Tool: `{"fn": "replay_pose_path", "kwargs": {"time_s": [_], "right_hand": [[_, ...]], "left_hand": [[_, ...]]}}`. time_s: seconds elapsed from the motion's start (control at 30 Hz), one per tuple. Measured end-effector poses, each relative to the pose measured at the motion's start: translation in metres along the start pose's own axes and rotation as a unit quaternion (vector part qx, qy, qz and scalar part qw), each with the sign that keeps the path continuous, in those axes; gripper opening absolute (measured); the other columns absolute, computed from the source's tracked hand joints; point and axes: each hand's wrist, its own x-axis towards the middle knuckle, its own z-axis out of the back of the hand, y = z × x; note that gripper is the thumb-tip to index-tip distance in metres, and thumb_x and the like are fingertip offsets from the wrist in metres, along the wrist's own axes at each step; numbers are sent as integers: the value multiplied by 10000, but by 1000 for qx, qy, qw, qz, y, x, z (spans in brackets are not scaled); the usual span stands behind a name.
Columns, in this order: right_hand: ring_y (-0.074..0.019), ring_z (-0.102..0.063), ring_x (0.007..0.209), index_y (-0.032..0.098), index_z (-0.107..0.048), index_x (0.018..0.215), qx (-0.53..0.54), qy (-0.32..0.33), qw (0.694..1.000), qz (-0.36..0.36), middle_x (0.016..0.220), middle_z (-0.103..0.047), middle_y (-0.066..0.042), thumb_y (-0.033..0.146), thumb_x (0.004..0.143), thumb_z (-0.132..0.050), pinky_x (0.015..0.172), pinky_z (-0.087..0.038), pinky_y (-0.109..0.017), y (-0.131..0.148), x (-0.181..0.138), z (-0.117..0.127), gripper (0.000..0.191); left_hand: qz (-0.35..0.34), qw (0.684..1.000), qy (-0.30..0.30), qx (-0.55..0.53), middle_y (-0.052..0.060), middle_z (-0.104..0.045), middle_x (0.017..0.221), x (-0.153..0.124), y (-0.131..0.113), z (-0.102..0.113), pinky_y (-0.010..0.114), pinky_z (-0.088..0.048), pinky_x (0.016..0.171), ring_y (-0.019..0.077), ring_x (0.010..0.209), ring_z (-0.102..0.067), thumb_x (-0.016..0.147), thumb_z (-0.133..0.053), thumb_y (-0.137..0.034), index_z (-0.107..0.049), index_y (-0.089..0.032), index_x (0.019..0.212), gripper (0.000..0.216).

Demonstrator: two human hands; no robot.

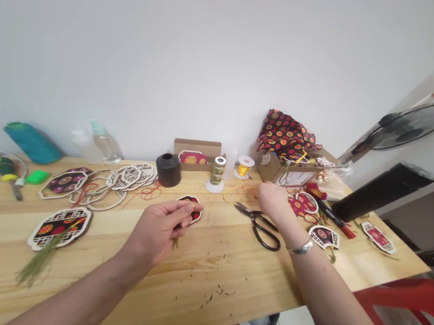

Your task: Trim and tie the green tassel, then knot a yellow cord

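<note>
My left hand (163,224) pinches a small fabric ornament (196,215) with a pale cut-out rim and black and red cloth. Olive tassel threads (175,243) hang below its fingers. Over the table to the right is my right hand (274,204), its fingers turned away and hidden. Orange-yellow thread (239,188) lies on the wood beside it. Close under that hand, black-handled scissors (260,226) rest with their blades slightly apart. At the left lies a larger ornament (64,228) with an olive tassel (42,259).
Wooden frames (131,177), a black thread cone (168,170), a gold spool (218,172) and a yellow spool (245,167) line the back. A cardboard box (275,171) holds patterned cloth. Dark scraps (218,290) litter the front. Right are a red marker (346,230) and a black cylinder (383,190).
</note>
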Motion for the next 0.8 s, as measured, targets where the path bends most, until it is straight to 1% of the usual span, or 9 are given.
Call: {"fn": "replay_pose_path", "kwargs": {"time_s": [0.1,0.23,0.33,0.47,0.53,0.63,0.73,0.8], "right_hand": [[-302,-663,891,-7,-678,909,-24,7,1000,-19,893,-654,-270,-16,803,-400,693,-480,-333,-11,3,-7,299],[-313,-664,880,-24,-681,905,-47,10,999,-26,882,-644,-287,-22,800,-400,672,-478,-344,-13,8,-17,300],[-314,-664,871,-29,-681,897,-56,9,998,-21,868,-645,-285,-31,794,-395,661,-475,-345,-16,12,-25,304],[-310,-669,861,-19,-681,894,-61,7,998,-14,853,-654,-261,-29,805,-378,653,-481,-345,-22,14,-30,316],[-312,-670,852,-12,-680,891,-62,3,998,-14,862,-653,-257,-18,815,-370,642,-482,-345,-24,13,-27,320],[-306,-670,843,22,-676,896,-58,-6,998,-11,884,-654,-231,3,828,-366,627,-477,-335,-22,6,-15,318],[-290,-657,884,65,-655,949,-53,-22,998,-3,936,-654,-196,31,843,-373,643,-470,-321,-13,-1,1,303],[-262,-649,890,100,-647,948,-18,-45,999,0,937,-663,-166,72,856,-401,674,-464,-307,-5,-3,9,264]], "left_hand": [[1,1000,-15,-9,-17,-451,473,0,11,7,157,-162,395,41,456,-333,578,-803,-326,-751,-96,735,283],[6,999,-41,-13,-23,-442,464,6,23,16,147,-173,399,41,458,-339,550,-816,-345,-751,-97,723,310],[8,999,-50,-17,-14,-458,468,9,24,19,143,-172,396,46,470,-346,521,-829,-338,-751,-89,723,330],[8,999,-41,-17,-15,-452,469,9,23,19,144,-183,397,47,472,-345,517,-829,-344,-750,-86,719,337],[6,999,-37,-17,-16,-448,473,8,22,19,147,-179,396,48,473,-340,520,-826,-344,-751,-86,723,337],[2,999,-35,-12,-16,-442,477,6,22,19,151,-177,394,49,475,-329,540,-815,-347,-751,-84,730,331],[-1,1000,-29,-6,-11,-448,487,5,22,19,153,-186,394,53,483,-334,566,-802,-348,-751,-82,741,323],[-3,1000,-24,-6,-13,-439,485,5,22,19,156,-190,393,54,481,-334,577,-796,-349,-752,-82,749,320]]}}
